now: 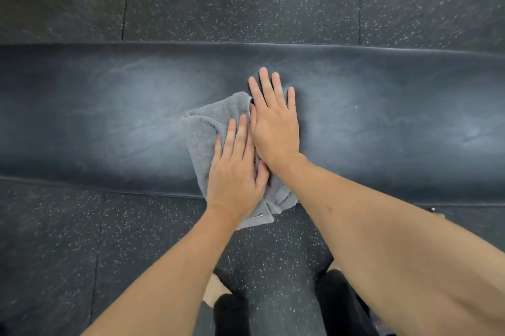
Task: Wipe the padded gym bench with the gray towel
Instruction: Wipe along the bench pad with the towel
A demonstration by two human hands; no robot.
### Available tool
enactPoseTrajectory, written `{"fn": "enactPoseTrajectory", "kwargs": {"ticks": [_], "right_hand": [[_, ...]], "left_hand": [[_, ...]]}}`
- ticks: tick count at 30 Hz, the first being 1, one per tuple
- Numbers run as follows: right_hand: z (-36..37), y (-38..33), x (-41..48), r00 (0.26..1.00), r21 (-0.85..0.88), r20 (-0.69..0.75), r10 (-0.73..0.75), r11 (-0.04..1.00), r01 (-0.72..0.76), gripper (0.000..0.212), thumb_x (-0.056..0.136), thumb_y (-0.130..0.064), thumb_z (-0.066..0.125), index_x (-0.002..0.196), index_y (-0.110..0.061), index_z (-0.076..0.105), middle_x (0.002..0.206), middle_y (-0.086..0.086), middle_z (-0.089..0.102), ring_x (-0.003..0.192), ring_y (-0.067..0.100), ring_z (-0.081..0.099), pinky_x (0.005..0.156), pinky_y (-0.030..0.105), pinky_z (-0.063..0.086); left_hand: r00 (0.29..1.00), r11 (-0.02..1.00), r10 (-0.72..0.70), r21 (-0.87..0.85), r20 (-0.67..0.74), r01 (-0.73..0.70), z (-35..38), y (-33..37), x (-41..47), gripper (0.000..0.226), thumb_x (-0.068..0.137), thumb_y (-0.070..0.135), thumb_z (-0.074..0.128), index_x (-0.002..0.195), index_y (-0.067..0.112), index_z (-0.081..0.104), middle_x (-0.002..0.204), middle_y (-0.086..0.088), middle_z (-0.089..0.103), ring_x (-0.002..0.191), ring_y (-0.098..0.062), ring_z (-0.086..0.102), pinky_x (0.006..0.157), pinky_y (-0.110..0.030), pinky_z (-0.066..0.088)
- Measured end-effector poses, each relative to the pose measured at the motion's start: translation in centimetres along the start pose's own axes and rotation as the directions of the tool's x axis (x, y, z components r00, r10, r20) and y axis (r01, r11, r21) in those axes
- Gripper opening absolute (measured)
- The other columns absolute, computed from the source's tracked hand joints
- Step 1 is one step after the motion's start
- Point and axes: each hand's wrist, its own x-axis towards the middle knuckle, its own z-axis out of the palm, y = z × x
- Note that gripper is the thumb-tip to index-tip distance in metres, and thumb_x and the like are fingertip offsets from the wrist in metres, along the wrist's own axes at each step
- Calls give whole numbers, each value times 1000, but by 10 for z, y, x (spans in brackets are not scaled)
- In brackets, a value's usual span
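Observation:
A long dark padded gym bench (382, 122) runs left to right across the view, with dull worn patches on its top. A crumpled gray towel (203, 128) lies on its middle and hangs over the near edge. My left hand (235, 171) presses flat on the towel, fingers straight, thumb against the cloth. My right hand (273, 122) lies flat beside it, touching the left fingers. Its heel is at the towel's right edge and its spread fingers rest on the bare pad. The hands hide much of the towel.
Black rubber floor tiles with white speckles (68, 253) lie in front of and behind the bench. My legs in dark clothing (232, 313) stand close to the bench's near edge. A small metal fitting (433, 209) shows under the bench edge at the right.

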Motion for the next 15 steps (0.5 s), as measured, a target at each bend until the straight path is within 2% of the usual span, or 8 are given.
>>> {"fn": "enactPoseTrajectory", "kwargs": {"ticks": [4,8,10,12,14,15], "right_hand": [[-3,3,-3,1000,79,-10,-11,997,12,59,105,-30,14,158,-12,32,168,6,23,157,25,16,127,48,10],[1,0,-4,1000,-30,-19,-18,999,17,62,105,-34,13,159,-8,26,169,9,21,157,28,16,127,50,11],[2,0,-2,1000,-74,-21,-20,997,19,62,105,-34,11,159,-8,25,169,10,20,157,28,15,127,50,11],[1,1,-4,1000,-92,7,-11,996,11,63,105,-34,9,160,-9,22,170,9,17,157,28,13,127,49,10],[-2,1,-5,999,-94,26,-25,995,28,62,105,-34,11,160,-9,22,169,9,18,157,28,13,127,49,11],[-5,2,-5,998,-75,38,-46,996,49,61,105,-34,15,160,-9,25,169,9,20,157,28,16,127,49,13]], "left_hand": [[992,992,128,-15,-9,-128,-8,-33,45,64,102,32,34,163,14,30,172,-4,24,160,-25,19,128,-49,21],[990,990,143,16,-17,-143,-20,-64,117,66,98,36,27,162,21,33,172,-2,25,160,-27,19,128,-54,15],[995,994,74,86,-73,-68,-19,-65,131,65,98,36,31,162,23,33,173,-5,19,160,-34,13,127,-62,5],[984,986,-120,99,-133,133,-16,-54,121,68,98,44,36,163,27,29,174,-10,11,160,-42,7,122,-70,0],[955,961,-269,36,-126,275,-14,-41,103,72,97,55,32,163,27,29,174,-11,11,160,-42,7,121,-73,5],[958,963,-266,17,-105,269,-13,-35,93,72,97,55,31,163,26,31,174,-11,13,160,-39,8,123,-71,7]]}}
